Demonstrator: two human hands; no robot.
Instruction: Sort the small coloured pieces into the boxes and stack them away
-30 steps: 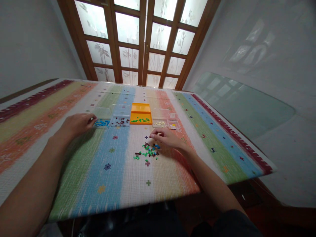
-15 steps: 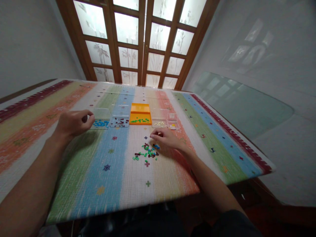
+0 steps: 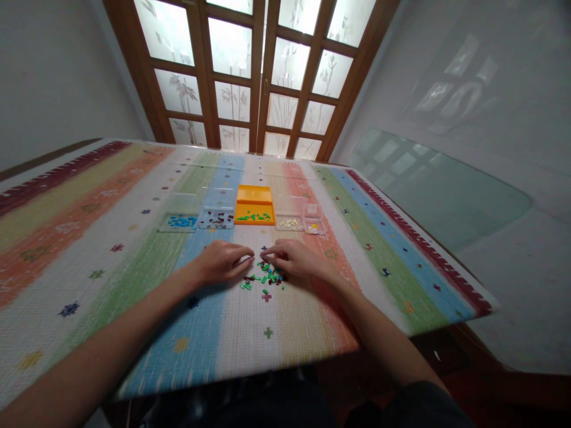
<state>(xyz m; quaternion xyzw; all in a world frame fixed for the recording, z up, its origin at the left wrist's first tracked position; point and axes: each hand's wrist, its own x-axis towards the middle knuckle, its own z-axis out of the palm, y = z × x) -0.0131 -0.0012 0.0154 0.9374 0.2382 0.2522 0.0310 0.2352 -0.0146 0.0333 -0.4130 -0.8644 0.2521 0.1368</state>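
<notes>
The pile of small pieces (image 3: 270, 276) lies on the counter (image 3: 250, 339), inboard of the near edge. Left hand (image 3: 225, 261) and right hand (image 3: 294, 258) flank it; whether either grip pinches a piece cannot be determined.

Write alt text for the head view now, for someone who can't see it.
A person's left hand and right hand are close together at a pile of green, brown and blue pieces on a striped tablecloth. Beyond it, an open orange box holds green pieces, and open clear boxes hold blue, brown and pale ones.
</notes>
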